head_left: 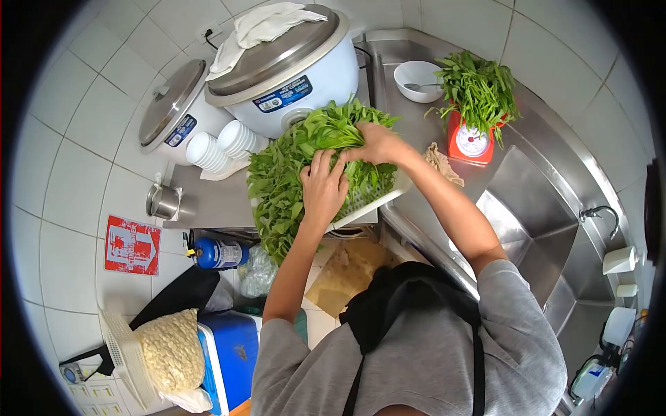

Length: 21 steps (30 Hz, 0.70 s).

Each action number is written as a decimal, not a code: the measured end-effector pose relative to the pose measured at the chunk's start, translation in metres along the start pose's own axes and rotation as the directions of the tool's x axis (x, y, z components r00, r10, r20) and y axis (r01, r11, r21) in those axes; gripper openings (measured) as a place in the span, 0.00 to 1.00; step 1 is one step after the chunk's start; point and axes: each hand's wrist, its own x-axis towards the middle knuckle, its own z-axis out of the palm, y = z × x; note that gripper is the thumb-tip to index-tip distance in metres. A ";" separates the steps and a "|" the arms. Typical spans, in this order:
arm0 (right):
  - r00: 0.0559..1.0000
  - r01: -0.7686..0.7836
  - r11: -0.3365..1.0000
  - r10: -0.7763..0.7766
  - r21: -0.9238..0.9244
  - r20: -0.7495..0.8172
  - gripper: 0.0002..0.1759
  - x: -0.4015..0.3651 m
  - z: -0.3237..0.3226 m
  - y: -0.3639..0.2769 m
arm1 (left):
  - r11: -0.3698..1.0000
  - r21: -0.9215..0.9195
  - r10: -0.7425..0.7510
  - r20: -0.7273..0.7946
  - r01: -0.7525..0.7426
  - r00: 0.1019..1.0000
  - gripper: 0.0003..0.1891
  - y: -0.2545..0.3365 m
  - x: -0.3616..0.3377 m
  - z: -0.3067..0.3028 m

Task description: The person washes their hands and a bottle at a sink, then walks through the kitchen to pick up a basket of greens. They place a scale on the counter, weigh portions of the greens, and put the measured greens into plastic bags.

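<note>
A big heap of leafy green vegetables (277, 187) fills a white perforated tray (368, 208) on the metal counter. My right hand (380, 143) closes around a bunch of the greens at the heap's right side; its fingertips are partly hidden by leaves. Beside it, my left hand (325, 186) rests on the heap with fingers stretched out and slightly apart, the tips touching the lower edge of that bunch. To the right, another pile of long-stemmed greens (479, 90) lies on a red dial scale (472, 143).
Behind the tray stands a large rice cooker (291, 76), with a second cooker (173, 111) further left. Stacked white cups (225, 145) sit nearby. A white bowl (417, 75) with a spoon is at the back; a steel sink (531, 201) lies right.
</note>
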 end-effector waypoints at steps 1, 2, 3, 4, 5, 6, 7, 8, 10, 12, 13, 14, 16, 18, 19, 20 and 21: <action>0.993 0.079 0.994 -0.084 -0.070 -0.078 0.26 -0.002 0.005 0.003 | 1.000 -0.004 0.009 0.006 -0.009 1.000 0.19 0.002 0.000 0.000; 0.992 0.078 0.987 -0.091 -0.144 -0.083 0.22 -0.001 0.008 0.005 | 1.000 -0.021 0.018 0.004 -0.018 1.000 0.19 0.005 -0.001 0.000; 0.992 0.070 0.988 -0.083 -0.141 -0.092 0.22 0.001 0.008 0.007 | 0.999 -0.038 0.028 0.000 -0.028 1.000 0.18 0.007 0.000 0.001; 0.993 0.067 0.976 -0.086 -0.207 -0.082 0.18 0.002 0.003 0.003 | 0.998 -0.042 0.040 -0.001 -0.040 0.999 0.18 0.010 -0.002 0.005; 0.994 0.066 0.960 -0.088 -0.273 -0.070 0.15 0.002 0.000 -0.001 | 0.986 -0.087 0.146 0.014 -0.144 0.989 0.18 0.015 -0.007 0.011; 0.984 0.050 0.944 -0.102 -0.326 -0.146 0.12 0.000 -0.004 -0.004 | 0.961 -0.133 0.248 0.025 -0.242 0.969 0.18 0.019 -0.010 0.016; 0.984 0.046 0.945 -0.098 -0.323 -0.146 0.12 -0.003 -0.013 -0.015 | 0.960 -0.136 0.250 0.028 -0.244 0.968 0.18 0.025 -0.008 0.016; 0.980 0.060 0.918 -0.127 -0.391 -0.150 0.10 -0.004 -0.022 -0.026 | 0.961 -0.134 0.253 0.078 -0.241 0.964 0.19 0.032 -0.003 0.013; 0.958 0.128 0.859 -0.237 -0.496 -0.164 0.10 -0.004 -0.036 -0.042 | 0.970 -0.081 0.241 0.180 -0.230 0.954 0.22 0.034 -0.001 0.013; 0.941 0.142 0.849 -0.276 -0.508 -0.197 0.10 -0.009 -0.050 -0.064 | 0.971 -0.047 0.240 0.211 -0.236 0.948 0.22 0.029 -0.003 0.017; 0.922 0.160 0.839 -0.315 -0.521 -0.225 0.10 -0.013 -0.058 -0.072 | 0.971 -0.010 0.233 0.243 -0.237 0.942 0.21 0.027 -0.005 0.017; 0.921 0.160 0.840 -0.316 -0.518 -0.228 0.10 -0.016 -0.066 -0.077 | 0.970 0.014 0.232 0.257 -0.243 0.938 0.21 0.025 -0.007 0.016; 0.893 0.162 0.838 -0.349 -0.521 -0.283 0.10 -0.016 -0.082 -0.085 | 0.969 0.022 0.232 0.258 -0.246 0.938 0.20 0.020 -0.009 0.014; 0.880 0.126 0.862 -0.325 -0.491 -0.345 0.13 -0.011 -0.096 -0.081 | 0.968 0.024 0.236 0.255 -0.250 0.938 0.19 0.016 -0.011 0.011; 0.865 0.092 0.882 -0.301 -0.463 -0.402 0.16 -0.009 -0.106 -0.077 | 0.971 0.004 0.229 0.262 -0.238 0.938 0.18 0.016 -0.012 0.010; 0.863 0.085 0.882 -0.298 -0.464 -0.409 0.18 -0.011 -0.119 -0.074 | 0.974 -0.016 0.223 0.268 -0.227 0.937 0.18 0.015 -0.011 0.010; 0.861 0.077 0.883 -0.293 -0.463 -0.415 0.20 -0.013 -0.133 -0.069 | 0.972 -0.021 0.230 0.265 -0.233 0.937 0.18 0.015 -0.010 0.010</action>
